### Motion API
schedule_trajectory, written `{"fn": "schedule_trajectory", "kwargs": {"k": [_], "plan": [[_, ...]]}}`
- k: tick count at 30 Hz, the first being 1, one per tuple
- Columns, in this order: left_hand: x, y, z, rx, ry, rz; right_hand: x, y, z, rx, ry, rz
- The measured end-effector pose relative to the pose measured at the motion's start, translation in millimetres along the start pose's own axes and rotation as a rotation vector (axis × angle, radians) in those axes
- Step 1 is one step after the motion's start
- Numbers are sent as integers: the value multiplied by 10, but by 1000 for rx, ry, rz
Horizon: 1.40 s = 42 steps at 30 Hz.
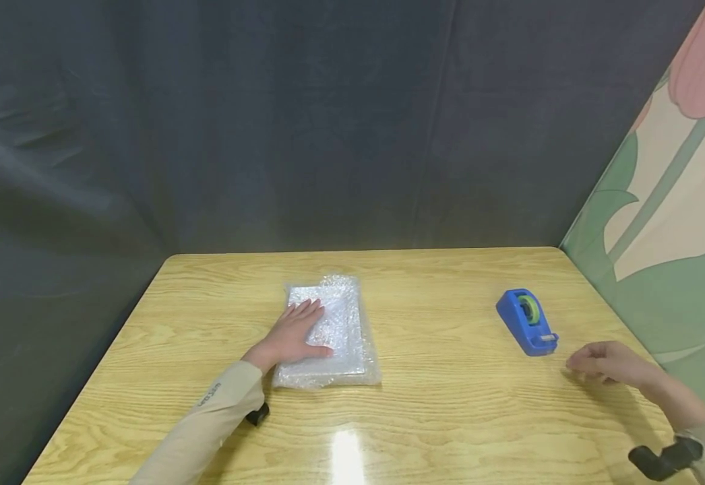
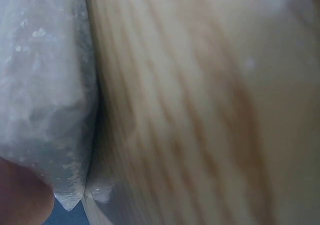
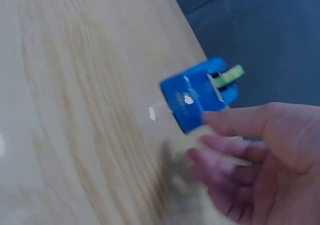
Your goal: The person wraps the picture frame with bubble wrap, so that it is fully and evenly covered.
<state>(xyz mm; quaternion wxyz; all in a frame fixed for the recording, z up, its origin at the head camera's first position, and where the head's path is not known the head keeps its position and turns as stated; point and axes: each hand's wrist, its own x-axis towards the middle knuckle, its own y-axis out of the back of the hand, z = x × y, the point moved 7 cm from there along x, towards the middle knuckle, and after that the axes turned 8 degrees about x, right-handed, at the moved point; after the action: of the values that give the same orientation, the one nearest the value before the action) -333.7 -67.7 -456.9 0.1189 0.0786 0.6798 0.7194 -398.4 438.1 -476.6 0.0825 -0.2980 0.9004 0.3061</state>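
A flat rectangular package in clear bubble wrap (image 1: 343,323) lies on the wooden table, left of the middle. My left hand (image 1: 294,335) rests on top of it with fingers spread and thumb out to the right. One bulging wrapped edge (image 2: 45,75) fills the left side of the left wrist view. A blue tape dispenser (image 1: 519,323) with a greenish roll of tape (image 1: 530,309) stands on the right side of the table. Just to its front right hovers my right hand (image 1: 616,365), fingers loosely bent. Between those fingers I see nothing held in the right wrist view.
The wooden table (image 1: 437,404) stretches between the package and the dispenser. Behind it hangs a dark curtain (image 1: 352,135), which also covers the left side. A flower-patterned cloth (image 1: 692,269) borders the right edge.
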Motion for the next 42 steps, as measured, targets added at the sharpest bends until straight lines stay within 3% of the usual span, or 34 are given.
{"fn": "schedule_trajectory", "kwargs": {"k": [5,10,19,26,35,42], "plan": [[10,-25,-15,4,9,-15,81,-35,-63,8,38,167],[15,-36,-23,-2,13,-22,145,-68,-38,65,19,236],[25,-35,-32,-1,14,-18,188,-104,46,225,-59,270],[1,-8,-10,9,5,-14,192,-104,96,273,-98,303],[8,-13,-13,12,-3,-17,189,-124,102,268,-81,342],[6,-9,-17,11,-5,-12,166,-143,58,116,-34,469]]}}
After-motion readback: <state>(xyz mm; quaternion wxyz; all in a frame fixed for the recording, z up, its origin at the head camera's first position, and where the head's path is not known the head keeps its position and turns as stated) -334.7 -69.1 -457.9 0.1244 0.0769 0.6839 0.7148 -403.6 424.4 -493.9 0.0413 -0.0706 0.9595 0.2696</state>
